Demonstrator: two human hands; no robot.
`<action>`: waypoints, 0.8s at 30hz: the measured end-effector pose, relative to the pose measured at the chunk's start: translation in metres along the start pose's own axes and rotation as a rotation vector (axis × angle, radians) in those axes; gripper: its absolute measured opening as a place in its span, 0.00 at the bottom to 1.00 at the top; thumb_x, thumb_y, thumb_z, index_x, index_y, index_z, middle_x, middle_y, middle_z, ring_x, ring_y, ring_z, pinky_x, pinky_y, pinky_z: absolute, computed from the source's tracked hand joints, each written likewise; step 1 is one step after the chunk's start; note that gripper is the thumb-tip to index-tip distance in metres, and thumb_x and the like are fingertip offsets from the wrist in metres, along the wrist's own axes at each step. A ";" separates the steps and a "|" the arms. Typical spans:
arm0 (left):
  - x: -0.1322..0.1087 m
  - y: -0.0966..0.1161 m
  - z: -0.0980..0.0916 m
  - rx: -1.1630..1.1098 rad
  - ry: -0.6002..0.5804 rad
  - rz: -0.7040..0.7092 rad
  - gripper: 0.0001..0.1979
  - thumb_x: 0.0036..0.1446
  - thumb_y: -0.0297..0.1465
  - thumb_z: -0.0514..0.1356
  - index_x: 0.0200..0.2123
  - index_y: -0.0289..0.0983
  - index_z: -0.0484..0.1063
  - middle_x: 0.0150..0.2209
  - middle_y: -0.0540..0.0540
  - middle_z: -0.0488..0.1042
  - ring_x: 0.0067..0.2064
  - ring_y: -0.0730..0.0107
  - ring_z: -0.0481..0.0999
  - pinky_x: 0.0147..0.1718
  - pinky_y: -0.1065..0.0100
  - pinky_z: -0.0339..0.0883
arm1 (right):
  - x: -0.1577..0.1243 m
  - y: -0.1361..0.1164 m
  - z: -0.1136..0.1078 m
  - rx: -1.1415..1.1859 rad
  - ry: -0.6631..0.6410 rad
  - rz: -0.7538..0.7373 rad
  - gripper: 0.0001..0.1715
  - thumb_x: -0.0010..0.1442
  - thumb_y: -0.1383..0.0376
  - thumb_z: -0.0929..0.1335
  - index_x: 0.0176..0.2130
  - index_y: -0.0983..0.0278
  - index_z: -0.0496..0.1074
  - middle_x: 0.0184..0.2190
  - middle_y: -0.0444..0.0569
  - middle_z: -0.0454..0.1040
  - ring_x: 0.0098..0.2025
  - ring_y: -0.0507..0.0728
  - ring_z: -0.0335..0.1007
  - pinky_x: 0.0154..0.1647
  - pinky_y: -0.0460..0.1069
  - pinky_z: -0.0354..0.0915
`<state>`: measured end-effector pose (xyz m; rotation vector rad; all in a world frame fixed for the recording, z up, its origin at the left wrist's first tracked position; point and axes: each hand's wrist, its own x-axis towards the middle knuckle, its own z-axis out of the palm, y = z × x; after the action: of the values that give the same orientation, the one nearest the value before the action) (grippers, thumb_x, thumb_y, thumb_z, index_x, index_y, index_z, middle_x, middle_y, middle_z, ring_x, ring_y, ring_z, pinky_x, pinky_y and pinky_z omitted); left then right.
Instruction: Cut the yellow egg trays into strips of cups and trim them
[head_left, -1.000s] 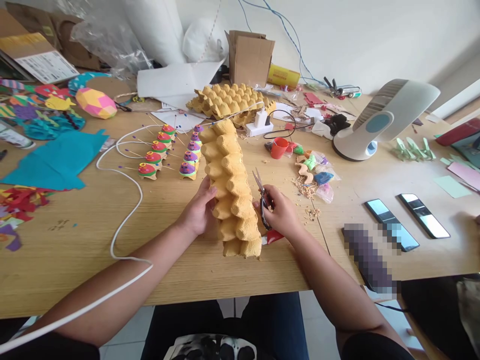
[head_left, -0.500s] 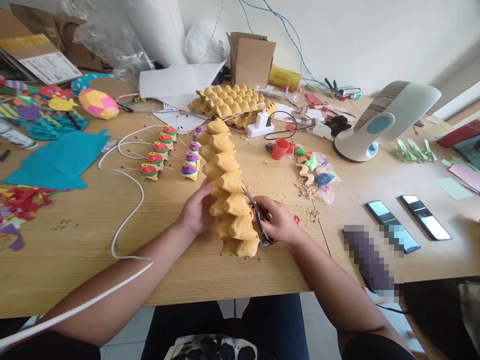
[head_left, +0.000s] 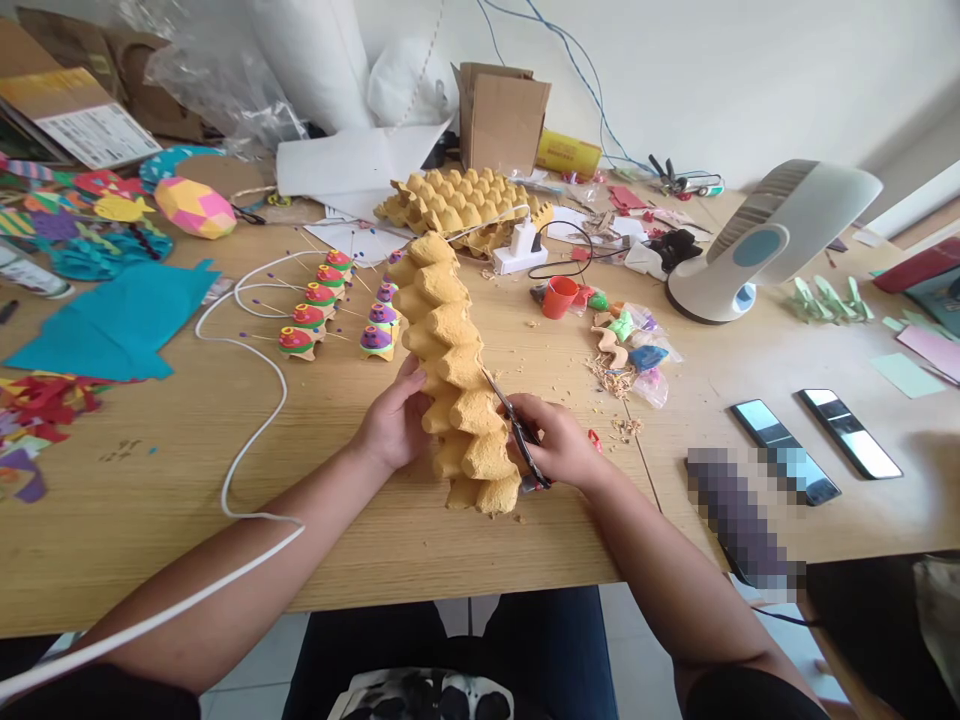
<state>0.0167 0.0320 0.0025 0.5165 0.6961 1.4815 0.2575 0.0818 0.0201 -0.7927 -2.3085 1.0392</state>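
A long yellow piece of egg carton (head_left: 450, 350) stands tilted up over the table in the middle of the head view. My left hand (head_left: 396, 425) grips it from the left side, with some fingers hidden behind it. Dark-handled scissors (head_left: 523, 435) are in my right hand (head_left: 559, 440), their blades closer together and touching the carton's right edge. Beyond my left hand stand two rows of decorated egg-cup pieces: red and green ones (head_left: 307, 317) with sticks poking out, and purple and yellow ones (head_left: 379, 340).
Stacked yellow egg trays (head_left: 465, 205) lie at the back beside a white power adapter (head_left: 517, 250). A red cup (head_left: 559, 297), bagged clay (head_left: 646, 358), a white fan (head_left: 772, 240) and two phones (head_left: 851, 433) are on the right. A white cable (head_left: 262, 430) crosses the left side, near blue paper (head_left: 120, 320).
The scissors' blades have come closer together at the carton's edge. The carton has tilted slightly, its lower end shifting a little right. Both hands stay nearly in place.
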 end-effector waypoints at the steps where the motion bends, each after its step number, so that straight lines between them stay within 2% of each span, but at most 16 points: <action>1: 0.000 0.000 0.000 0.004 0.002 0.003 0.24 0.58 0.39 0.68 0.58 0.50 0.74 0.47 0.50 0.83 0.54 0.48 0.79 0.50 0.49 0.74 | 0.000 0.000 0.000 0.012 -0.008 0.005 0.17 0.59 0.61 0.70 0.49 0.59 0.74 0.31 0.41 0.75 0.29 0.52 0.67 0.33 0.47 0.63; 5: -0.001 -0.001 0.002 0.032 -0.007 0.017 0.26 0.57 0.40 0.69 0.59 0.50 0.73 0.51 0.49 0.82 0.57 0.46 0.78 0.51 0.48 0.73 | 0.001 0.001 0.001 0.036 -0.007 0.021 0.15 0.59 0.62 0.70 0.47 0.59 0.74 0.30 0.40 0.74 0.29 0.52 0.67 0.32 0.46 0.63; 13: -0.001 -0.003 0.000 -0.004 0.007 -0.040 0.25 0.58 0.41 0.69 0.59 0.52 0.73 0.51 0.51 0.81 0.58 0.48 0.77 0.52 0.49 0.72 | 0.000 0.001 0.007 0.102 0.057 0.042 0.18 0.58 0.64 0.69 0.49 0.59 0.74 0.37 0.43 0.80 0.35 0.54 0.73 0.38 0.48 0.66; 19: -0.003 -0.004 0.003 -0.053 -0.054 -0.067 0.25 0.61 0.38 0.68 0.60 0.51 0.71 0.51 0.52 0.82 0.54 0.55 0.79 0.48 0.55 0.74 | 0.000 0.001 0.014 0.222 0.100 0.081 0.18 0.62 0.58 0.71 0.51 0.59 0.73 0.42 0.47 0.80 0.42 0.57 0.76 0.43 0.50 0.69; 22: -0.005 -0.004 0.007 -0.077 -0.112 -0.093 0.26 0.61 0.35 0.69 0.61 0.52 0.70 0.49 0.53 0.82 0.52 0.59 0.80 0.47 0.59 0.75 | 0.000 0.002 0.015 0.249 0.129 0.085 0.15 0.65 0.56 0.70 0.49 0.59 0.73 0.40 0.47 0.79 0.42 0.57 0.75 0.43 0.50 0.68; 24: -0.006 -0.003 0.008 -0.060 -0.135 -0.101 0.26 0.61 0.35 0.69 0.61 0.52 0.70 0.49 0.53 0.82 0.53 0.59 0.80 0.49 0.59 0.75 | 0.001 0.004 0.015 0.241 0.138 0.089 0.14 0.66 0.55 0.69 0.48 0.59 0.73 0.38 0.46 0.78 0.40 0.56 0.73 0.42 0.50 0.67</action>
<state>0.0251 0.0265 0.0069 0.5222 0.5622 1.3561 0.2486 0.0770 0.0086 -0.8462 -2.0030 1.2338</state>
